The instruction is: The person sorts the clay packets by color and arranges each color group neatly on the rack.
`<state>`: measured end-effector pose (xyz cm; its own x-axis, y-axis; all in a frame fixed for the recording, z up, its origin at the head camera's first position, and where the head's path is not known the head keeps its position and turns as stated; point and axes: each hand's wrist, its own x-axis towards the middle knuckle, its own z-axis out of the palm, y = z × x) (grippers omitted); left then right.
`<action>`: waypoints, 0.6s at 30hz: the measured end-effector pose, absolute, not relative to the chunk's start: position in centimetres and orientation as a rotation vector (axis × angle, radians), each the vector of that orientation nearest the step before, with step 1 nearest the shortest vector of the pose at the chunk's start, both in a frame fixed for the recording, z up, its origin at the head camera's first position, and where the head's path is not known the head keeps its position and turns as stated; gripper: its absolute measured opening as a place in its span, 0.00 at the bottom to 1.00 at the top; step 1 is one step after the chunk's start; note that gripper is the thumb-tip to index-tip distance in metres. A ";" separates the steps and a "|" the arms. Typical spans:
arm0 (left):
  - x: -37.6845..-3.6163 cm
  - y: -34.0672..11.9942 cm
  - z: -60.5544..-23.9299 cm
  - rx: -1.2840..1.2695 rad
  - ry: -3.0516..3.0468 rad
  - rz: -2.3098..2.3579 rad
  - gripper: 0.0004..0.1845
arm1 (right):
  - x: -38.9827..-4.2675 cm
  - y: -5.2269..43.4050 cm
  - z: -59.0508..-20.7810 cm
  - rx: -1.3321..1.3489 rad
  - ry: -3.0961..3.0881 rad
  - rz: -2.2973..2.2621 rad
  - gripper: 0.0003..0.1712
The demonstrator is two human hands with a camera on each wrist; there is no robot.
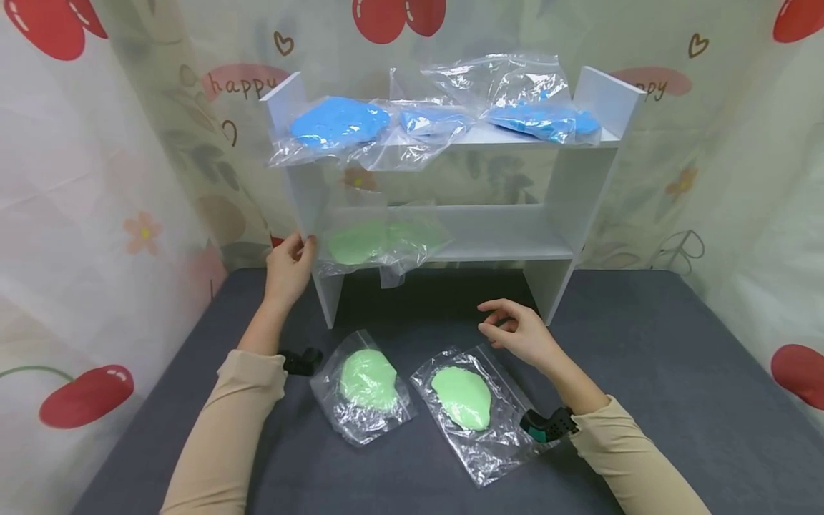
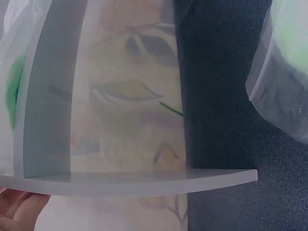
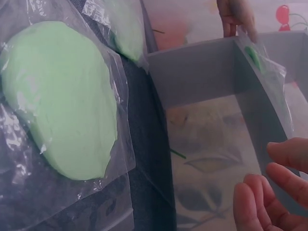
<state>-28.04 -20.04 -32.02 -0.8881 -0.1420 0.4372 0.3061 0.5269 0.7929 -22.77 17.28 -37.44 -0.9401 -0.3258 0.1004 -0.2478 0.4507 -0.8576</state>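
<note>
My left hand (image 1: 291, 268) is at the front edge of the shelf unit's left side panel (image 1: 305, 204), its fingers bent. Beside its fingertips lies a clear bag of green clay-like material (image 1: 357, 243) on the middle shelf; I cannot tell whether the fingers pinch the bag or the panel. In the right wrist view, that left hand (image 3: 237, 18) reaches over the panel at the bag's corner. My right hand (image 1: 520, 332) hovers in front of the unit's lower right, fingers loosely bent, holding nothing. Below it lies a bag with a light green flattened lump (image 1: 462, 398).
Another bagged green lump (image 1: 369, 379) lies on the dark tabletop (image 1: 669, 400), near the left wrist. Bags of blue material (image 1: 340, 121) line the top shelf of the white unit (image 1: 508, 239). Some hang over its front edge. Printed curtains (image 1: 695, 164) surround the table.
</note>
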 end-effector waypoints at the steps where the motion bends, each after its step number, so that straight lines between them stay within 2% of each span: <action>1: -28.1 -20.0 -32.0 -0.128 -2.313 -1.327 0.20 | -22.8 17.4 -37.5 -0.527 2.609 -1.503 0.22; 6: -28.1 -19.8 -32.1 -0.098 -2.310 -1.336 0.20 | -22.7 18.0 -38.2 -0.609 2.601 -1.353 0.23; 18: -27.9 -19.5 -32.0 -0.085 -2.298 -1.336 0.20 | -22.2 19.3 -39.8 -0.672 2.570 -1.080 0.35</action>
